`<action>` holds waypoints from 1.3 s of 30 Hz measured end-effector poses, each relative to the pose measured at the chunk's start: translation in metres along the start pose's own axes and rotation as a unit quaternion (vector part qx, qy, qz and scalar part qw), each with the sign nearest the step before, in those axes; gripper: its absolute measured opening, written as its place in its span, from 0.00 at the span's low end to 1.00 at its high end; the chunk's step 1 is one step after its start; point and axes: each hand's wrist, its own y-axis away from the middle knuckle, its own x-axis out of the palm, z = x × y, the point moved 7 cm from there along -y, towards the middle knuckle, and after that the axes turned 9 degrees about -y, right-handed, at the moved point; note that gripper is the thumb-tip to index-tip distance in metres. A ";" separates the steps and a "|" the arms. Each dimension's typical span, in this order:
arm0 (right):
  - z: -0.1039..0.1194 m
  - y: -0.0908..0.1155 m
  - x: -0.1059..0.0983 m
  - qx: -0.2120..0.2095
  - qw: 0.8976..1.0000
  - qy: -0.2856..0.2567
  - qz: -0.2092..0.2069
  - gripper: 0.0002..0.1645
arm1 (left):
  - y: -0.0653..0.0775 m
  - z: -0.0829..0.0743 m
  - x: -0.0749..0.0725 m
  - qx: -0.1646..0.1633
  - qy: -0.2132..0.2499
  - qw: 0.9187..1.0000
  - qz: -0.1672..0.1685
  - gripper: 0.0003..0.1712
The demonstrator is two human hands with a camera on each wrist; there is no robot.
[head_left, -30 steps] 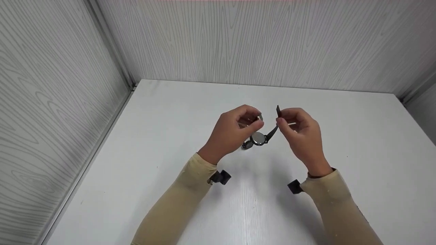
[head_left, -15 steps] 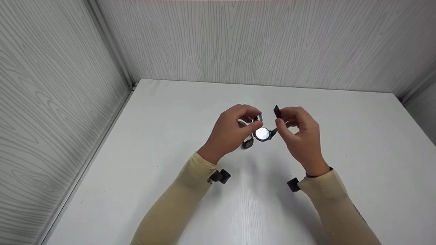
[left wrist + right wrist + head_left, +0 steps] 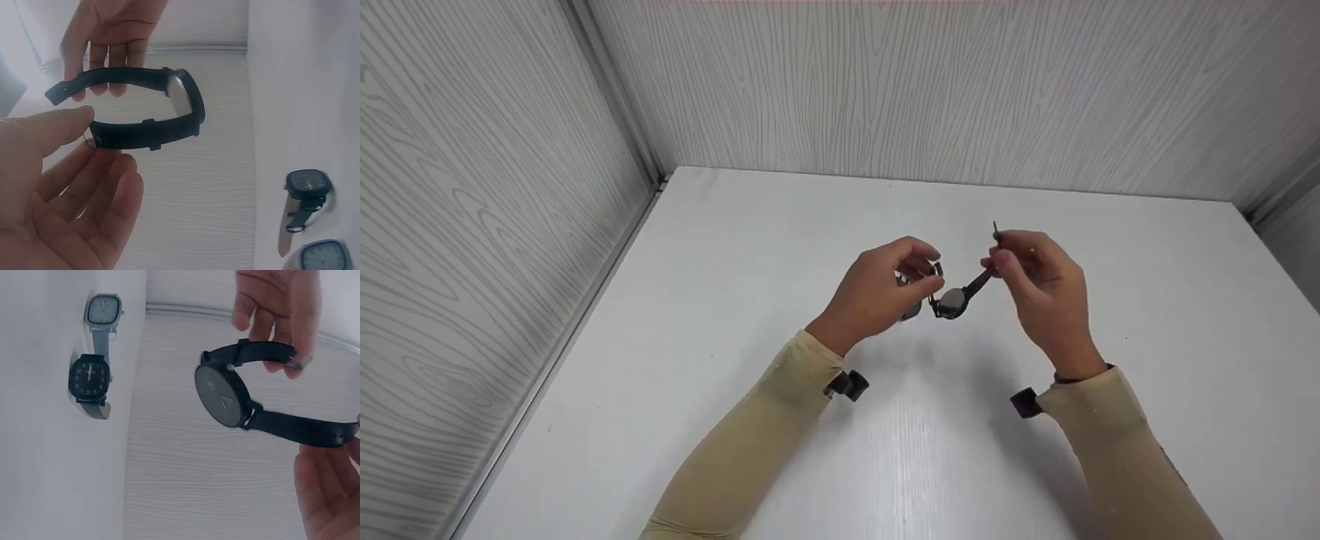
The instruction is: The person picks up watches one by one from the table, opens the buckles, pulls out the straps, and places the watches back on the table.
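A black wristwatch with a round dark dial hangs above the table between my two hands, its strap unfastened and bent into an open loop. With thumb and fingers, my left hand pinches the buckle end of the strap. My right hand pinches the other, holed end. In the head view the metal back of the case faces up. Below lie two more watches, one with a black square dial and one with a pale square dial; my left hand partly hides them in the head view.
The white table runs back to a wood-grain panel, with another panel at the left. A small black camera sits on the left wrist, another on the right.
My right hand has moved right, drawing the strap end away from my left hand. The watch case has shifted right and turned. My left hand keeps its pinch on the buckle end.
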 end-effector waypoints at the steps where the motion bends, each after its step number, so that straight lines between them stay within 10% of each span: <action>1: -0.007 -0.001 -0.002 0.025 0.999 -0.033 -0.004 0.12 | -0.001 0.005 0.004 -0.004 -0.008 1.000 0.003 0.16; 4: -0.031 -0.003 -0.003 0.094 0.993 -0.075 -0.005 0.13 | -0.005 0.019 0.015 -0.024 -0.030 0.999 0.015 0.16; 10: -0.075 -0.009 0.012 0.205 0.975 0.042 0.078 0.15 | -0.015 0.049 0.030 -0.083 -0.061 0.993 0.049 0.11; 23: -0.127 -0.006 0.021 0.325 0.914 0.176 0.166 0.15 | -0.022 0.076 0.048 -0.168 -0.084 0.979 0.083 0.12; 39: -0.153 0.000 0.015 0.378 0.901 0.159 0.141 0.20 | -0.027 0.084 0.058 -0.205 -0.153 0.958 0.126 0.16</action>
